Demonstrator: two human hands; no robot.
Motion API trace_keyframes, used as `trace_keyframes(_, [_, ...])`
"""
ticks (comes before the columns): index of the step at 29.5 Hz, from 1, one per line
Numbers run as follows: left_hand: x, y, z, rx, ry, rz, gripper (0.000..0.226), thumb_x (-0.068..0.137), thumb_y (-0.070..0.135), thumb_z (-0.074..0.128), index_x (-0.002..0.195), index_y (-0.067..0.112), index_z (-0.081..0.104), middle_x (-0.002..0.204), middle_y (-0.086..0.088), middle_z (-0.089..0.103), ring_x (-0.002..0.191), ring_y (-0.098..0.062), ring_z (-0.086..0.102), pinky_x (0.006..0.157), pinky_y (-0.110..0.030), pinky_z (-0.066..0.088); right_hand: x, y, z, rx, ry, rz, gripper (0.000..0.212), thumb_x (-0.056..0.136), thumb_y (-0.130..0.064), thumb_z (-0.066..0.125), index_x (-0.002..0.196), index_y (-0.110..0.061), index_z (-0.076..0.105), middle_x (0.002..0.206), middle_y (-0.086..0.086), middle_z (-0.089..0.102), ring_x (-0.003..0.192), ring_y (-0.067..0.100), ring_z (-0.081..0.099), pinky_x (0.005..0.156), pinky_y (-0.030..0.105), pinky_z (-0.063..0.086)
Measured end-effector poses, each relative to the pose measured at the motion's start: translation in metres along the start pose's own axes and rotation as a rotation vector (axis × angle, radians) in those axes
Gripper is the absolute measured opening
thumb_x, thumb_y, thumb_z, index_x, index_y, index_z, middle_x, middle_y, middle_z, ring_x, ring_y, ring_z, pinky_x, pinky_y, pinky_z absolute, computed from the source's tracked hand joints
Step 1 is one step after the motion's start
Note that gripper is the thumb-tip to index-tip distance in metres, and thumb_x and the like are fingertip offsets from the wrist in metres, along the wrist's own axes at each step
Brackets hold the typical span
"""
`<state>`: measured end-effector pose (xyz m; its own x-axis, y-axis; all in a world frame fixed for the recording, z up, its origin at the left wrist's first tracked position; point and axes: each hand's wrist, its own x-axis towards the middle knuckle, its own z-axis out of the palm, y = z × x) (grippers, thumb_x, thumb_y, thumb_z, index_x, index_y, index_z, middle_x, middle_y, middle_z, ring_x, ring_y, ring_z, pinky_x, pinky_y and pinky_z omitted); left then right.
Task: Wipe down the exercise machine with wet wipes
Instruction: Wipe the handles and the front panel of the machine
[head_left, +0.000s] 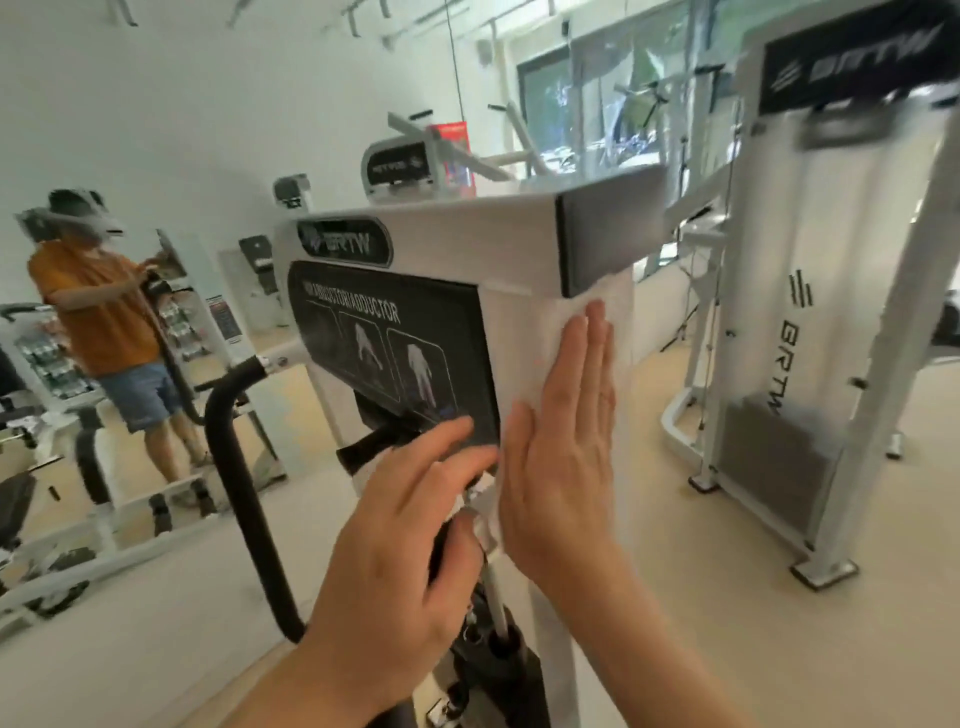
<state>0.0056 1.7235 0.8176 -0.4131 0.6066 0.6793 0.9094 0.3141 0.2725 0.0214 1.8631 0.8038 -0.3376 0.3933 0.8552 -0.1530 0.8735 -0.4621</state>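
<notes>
Two hands on the BRTW hip abductor/adductor machine (431, 244), upper tower. Right hand (558, 467): grip spread flat, fingers straight and together, palm pressing a white wet wipe (563, 325) against the white side panel just right of the black instruction placard (384, 343). Wipe shows above the fingertips, right under the dark end cap of the top housing, and a crumpled corner sticks out below the heel of the palm. Left hand (395, 561): fingers loosely bent, tips at the placard's lower right corner, right beside that crumpled corner. Can't tell whether its grip pinches the wipe or only touches the machine. Black padded bar (244, 493) curves down left of the tower. Wall mirror (78, 364) on the left shows a person in an orange shirt and denim shorts. Second white BRTW weight-stack machine (831, 260) stands on the right, on a pale floor (727, 649).
</notes>
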Motion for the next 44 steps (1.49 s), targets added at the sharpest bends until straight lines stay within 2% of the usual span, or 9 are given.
trace_keyframes(6, [-0.002,-0.009,-0.002,-0.146,0.171,0.036,0.044,0.081,0.012,0.045,0.121,0.018,0.062,0.130,0.007,0.054,0.123,-0.009,0.050,0.104,-0.012,0.033,0.030,0.024,-0.038,-0.795,-0.238,-0.753,0.052,0.098,-0.018,0.036,0.147,0.001,0.034,0.158,0.014,0.022,0.151,0.029,0.003,0.122,0.047,0.006])
trace_keyframes(11, [-0.001,-0.017,-0.001,-0.286,0.158,-0.008,0.039,0.080,0.015,0.045,0.114,0.019,0.064,0.120,0.008,0.058,0.113,-0.004,0.052,0.098,-0.010,0.037,0.050,0.019,-0.055,-0.791,-0.353,-0.907,0.037,0.097,-0.010,0.048,0.133,-0.004,0.057,0.146,0.013,0.047,0.142,0.027,0.036,0.119,0.047,0.018])
trace_keyframes(14, [-0.003,-0.022,0.000,-0.408,0.124,-0.100,0.038,0.077,0.010,0.050,0.110,0.024,0.065,0.109,0.014,0.061,0.104,-0.002,0.055,0.087,-0.013,0.045,-0.006,0.025,-0.051,-0.603,-0.458,-0.615,0.039,0.088,-0.006,0.067,0.127,-0.008,0.064,0.139,0.008,0.056,0.136,0.022,0.045,0.110,0.054,0.036])
trace_keyframes(20, [-0.003,-0.023,-0.002,-0.512,0.154,-0.157,0.041,0.077,0.002,0.053,0.102,0.033,0.061,0.100,0.020,0.060,0.098,-0.004,0.058,0.078,-0.009,0.045,-0.057,-0.042,-0.023,0.083,-0.297,0.066,0.035,0.103,-0.018,0.040,0.131,-0.012,0.060,0.141,-0.005,0.055,0.135,0.010,0.045,0.111,0.037,0.037])
trace_keyframes(26, [-0.005,-0.029,0.001,-0.618,0.177,-0.267,0.030,0.081,0.010,0.051,0.102,0.030,0.061,0.099,0.018,0.056,0.097,-0.003,0.055,0.080,-0.009,0.042,-0.040,-0.037,-0.020,-0.085,-0.381,-0.007,0.036,0.097,-0.014,0.041,0.124,-0.012,0.064,0.105,-0.003,0.066,0.093,0.012,0.057,0.083,0.035,0.048])
trace_keyframes(32, [-0.023,-0.030,-0.003,-0.663,0.110,-0.210,0.033,0.085,0.008,0.048,0.108,0.029,0.060,0.106,0.017,0.054,0.105,-0.007,0.055,0.085,-0.015,0.045,-0.067,-0.066,-0.007,-0.021,-0.243,0.095,0.035,0.097,-0.012,0.041,0.124,-0.012,0.064,0.129,-0.005,0.061,0.127,0.009,0.050,0.104,0.035,0.042])
trace_keyframes(36, [-0.045,-0.043,-0.010,-0.705,0.068,-0.268,0.033,0.088,0.016,0.047,0.114,0.032,0.060,0.110,0.021,0.054,0.110,-0.008,0.055,0.088,-0.023,0.048,-0.061,-0.070,-0.021,-0.174,-0.448,-0.174,0.029,0.096,-0.015,0.046,0.112,-0.010,0.069,0.121,0.000,0.067,0.124,0.011,0.052,0.106,0.028,0.036])
trace_keyframes(40, [-0.044,-0.049,-0.019,-0.692,0.036,-0.282,0.031,0.098,0.021,0.046,0.124,0.035,0.055,0.113,0.025,0.053,0.112,0.001,0.051,0.085,-0.008,0.044,-0.039,-0.062,-0.018,-0.271,-0.478,0.028,0.033,0.100,-0.028,0.038,0.104,-0.017,0.069,0.109,-0.007,0.068,0.118,0.006,0.051,0.108,0.038,0.035])
trace_keyframes(44, [-0.029,-0.054,-0.024,-0.986,-0.272,-0.473,0.037,0.090,0.043,0.050,0.127,0.042,0.055,0.119,0.020,0.060,0.112,0.004,0.057,0.087,-0.015,0.047,-0.074,-0.088,-0.017,-0.117,-0.523,-0.129,0.023,0.095,-0.016,0.051,0.099,-0.012,0.074,0.109,-0.005,0.070,0.121,0.012,0.054,0.109,0.042,0.032])
